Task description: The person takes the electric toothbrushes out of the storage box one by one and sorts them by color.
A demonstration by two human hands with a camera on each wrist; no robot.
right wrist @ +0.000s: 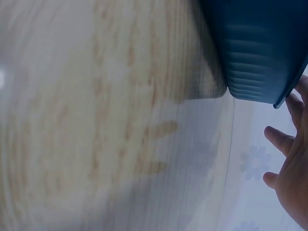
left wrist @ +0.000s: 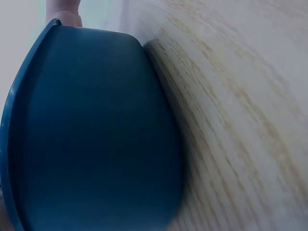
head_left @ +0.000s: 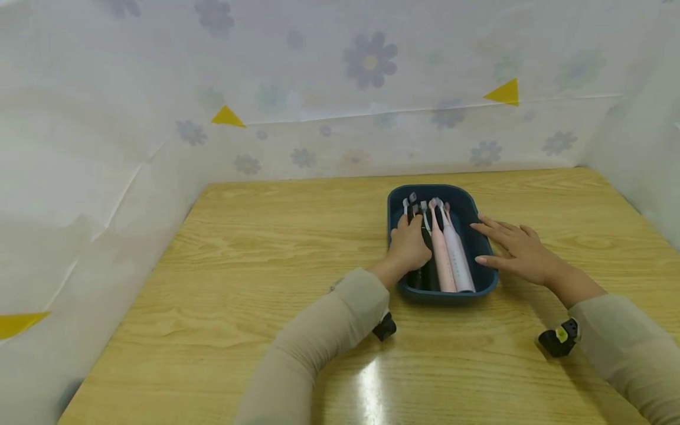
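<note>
A dark blue plastic bin (head_left: 438, 300) stands on the table and holds several electric toothbrushes lying side by side, heads toward the far end. Inside it, at the left, my left hand (head_left: 410, 245) bends its fingers down around a black electric toothbrush (head_left: 418, 278); the fingertips are partly hidden. To the right lie a pink electric toothbrush (head_left: 443, 260) and a white electric toothbrush (head_left: 460, 260). My right hand (head_left: 515, 248) has its fingers spread and straight, fingertips at the bin's right rim. The left wrist view mostly shows the bin's outer wall (left wrist: 96, 130).
The bin rests on a wood-grain table (head_left: 255, 260). A flower-printed white sheet (head_left: 319, 77) hangs behind and along the sides, with yellow tape pieces (head_left: 503, 93) on it. Dark wrist cameras (head_left: 559, 339) hang under both sleeves, close above the table.
</note>
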